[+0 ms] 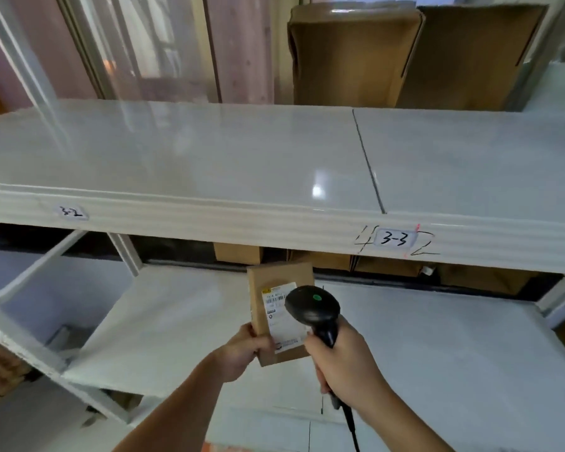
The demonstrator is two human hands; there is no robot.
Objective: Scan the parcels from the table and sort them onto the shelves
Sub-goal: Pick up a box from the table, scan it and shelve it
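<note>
Head cam, fwd/down, close to hands, facing shelves (274, 220).

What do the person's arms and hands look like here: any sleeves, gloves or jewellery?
Both forearms are bare as far as the frame shows, with no sleeves in view. The left hand and right hand wear no gloves; no rings, watch or wristband are visible.
</note>
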